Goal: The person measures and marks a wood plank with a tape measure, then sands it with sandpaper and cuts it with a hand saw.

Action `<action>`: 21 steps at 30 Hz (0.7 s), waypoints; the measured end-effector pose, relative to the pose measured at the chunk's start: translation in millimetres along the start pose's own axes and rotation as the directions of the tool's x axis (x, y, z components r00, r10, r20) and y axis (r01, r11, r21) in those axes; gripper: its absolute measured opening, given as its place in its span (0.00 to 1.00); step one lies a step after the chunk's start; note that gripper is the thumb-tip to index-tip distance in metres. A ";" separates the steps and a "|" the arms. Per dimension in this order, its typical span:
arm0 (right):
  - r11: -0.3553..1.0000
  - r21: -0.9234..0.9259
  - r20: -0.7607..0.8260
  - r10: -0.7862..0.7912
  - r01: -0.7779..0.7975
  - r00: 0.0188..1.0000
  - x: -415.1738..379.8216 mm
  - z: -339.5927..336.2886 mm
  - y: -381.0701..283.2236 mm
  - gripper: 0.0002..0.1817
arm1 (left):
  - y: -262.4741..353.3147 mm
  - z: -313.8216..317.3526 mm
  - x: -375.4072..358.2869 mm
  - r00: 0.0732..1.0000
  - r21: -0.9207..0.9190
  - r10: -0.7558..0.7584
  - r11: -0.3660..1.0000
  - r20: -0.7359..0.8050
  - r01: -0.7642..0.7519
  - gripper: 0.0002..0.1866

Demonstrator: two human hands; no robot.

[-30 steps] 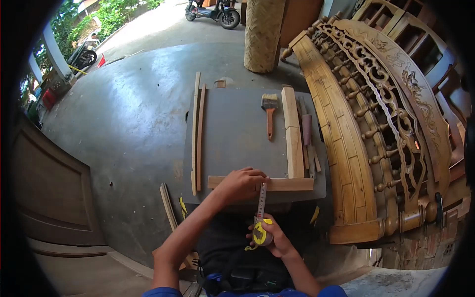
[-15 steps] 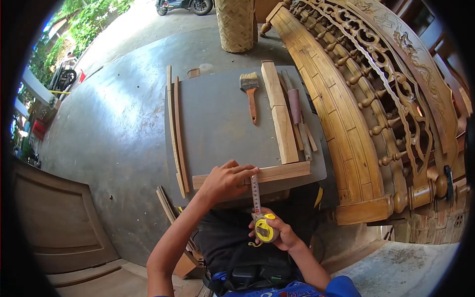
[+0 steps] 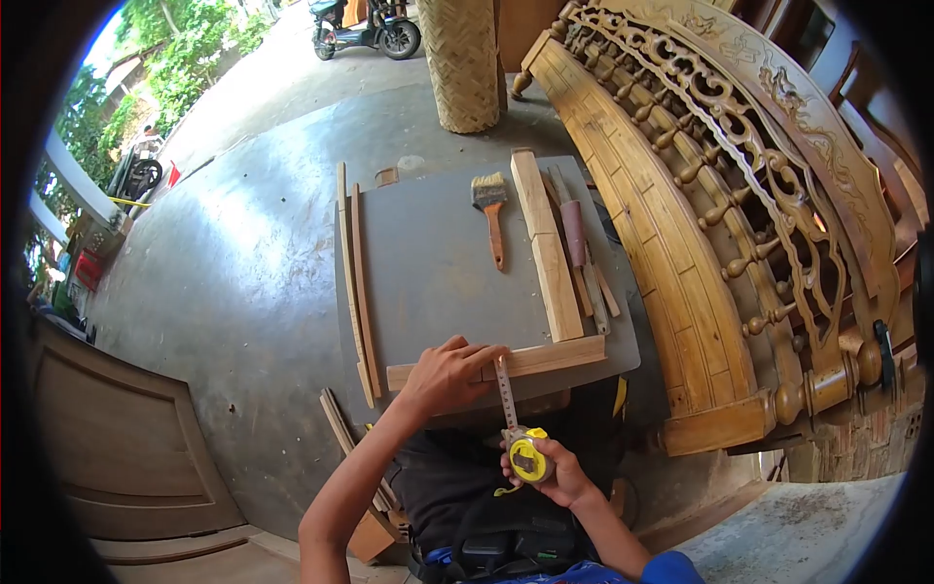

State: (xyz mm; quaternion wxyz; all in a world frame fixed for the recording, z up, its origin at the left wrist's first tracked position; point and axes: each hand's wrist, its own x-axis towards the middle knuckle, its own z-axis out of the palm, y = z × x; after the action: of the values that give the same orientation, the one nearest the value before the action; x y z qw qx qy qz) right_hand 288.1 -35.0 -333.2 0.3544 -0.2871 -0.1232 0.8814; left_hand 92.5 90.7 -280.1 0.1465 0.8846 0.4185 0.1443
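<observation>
Across the near edge of the grey board lies a wooden bar [image 3: 555, 358]. My left hand [image 3: 449, 378] is wrapped over its left half, with fingertips at the end of a metal tape blade [image 3: 507, 397]. That blade runs down toward me to a yellow and grey tape measure [image 3: 528, 460], which my right hand [image 3: 564, 475] grips by its case. Another squared wooden piece [image 3: 547, 248] meets the bar from behind, near its right end; a line crosses its middle.
On the grey board [image 3: 438, 263] lie a paintbrush [image 3: 494, 222], two thin strips [image 3: 362, 282] at left, and a purple-handled tool [image 3: 573, 234] at right. A carved wooden furniture piece [image 3: 671, 263] stands close on the right. A woven column [image 3: 461, 73] rises behind.
My view has tilted up slightly, so the board and hands sit lower in the picture. The left hand stays on the bar, and the right still holds the tape measure, its exposed blade looking slightly shorter.
</observation>
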 end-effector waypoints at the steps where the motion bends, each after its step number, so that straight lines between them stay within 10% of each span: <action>1: 1.000 0.012 -0.005 -0.005 0.006 1.000 -1.2 1.4 -4.2 0.28 | 1.2 -1.9 -0.6 0.999 0.017 -0.031 0.999 0.008 0.031 0.25; 13: 0.843 -0.387 -0.123 -0.449 0.374 0.885 -34.3 19.7 -84.1 0.31 | -4.2 17.2 -2.4 0.997 0.074 -0.072 0.995 -0.016 0.073 0.19; 17: 0.185 -0.935 0.135 -0.605 0.304 0.784 46.3 53.3 -138.7 0.32 | -4.0 16.2 -5.6 0.998 0.096 -0.057 0.994 -0.040 0.061 0.20; 21: -0.401 -0.915 0.262 -0.500 0.048 0.825 169.7 61.2 -141.1 0.40 | -5.6 21.7 -5.8 0.997 0.120 -0.021 0.992 -0.075 0.030 0.20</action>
State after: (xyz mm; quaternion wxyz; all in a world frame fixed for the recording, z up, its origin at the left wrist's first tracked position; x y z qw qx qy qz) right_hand 230.8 183.6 -295.6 0.2047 -0.5272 -0.7905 0.2353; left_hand 93.2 86.5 -302.9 0.0788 0.8805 0.4429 0.1495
